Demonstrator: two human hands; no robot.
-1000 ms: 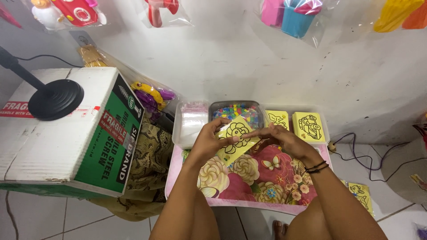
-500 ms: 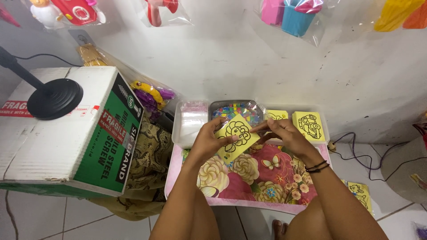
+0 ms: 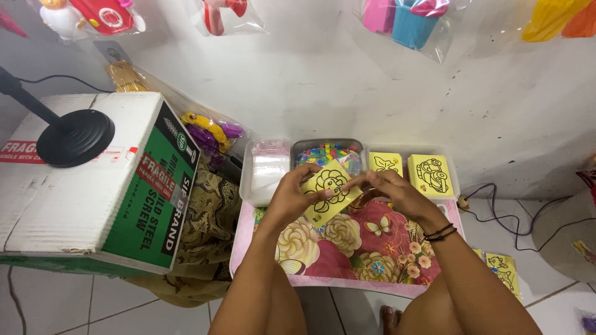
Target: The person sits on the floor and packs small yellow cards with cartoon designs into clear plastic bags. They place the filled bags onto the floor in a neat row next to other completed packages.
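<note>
Cardboard box [image 3: 87, 186], black lamp base [image 3: 74, 138]

Arms: mine are bare to the edge of view, no sleeves.
Left hand [image 3: 292, 198]: no ring, no band, no glove.
Right hand [image 3: 397, 192]: no glove; fingers bare.
Wrist bands [image 3: 439, 232]: thin dark bands, stacked, around my right wrist.
Legs: bare knees at bottom edge.

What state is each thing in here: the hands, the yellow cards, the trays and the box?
left hand: gripping the held yellow card's left edge
right hand: pinching its right edge
held yellow card: lifted, tilted, drawing facing up
two yellow cards: lying flat in the white tray
bead tray: open, filled
cardboard box: closed, lamp base on top
</note>
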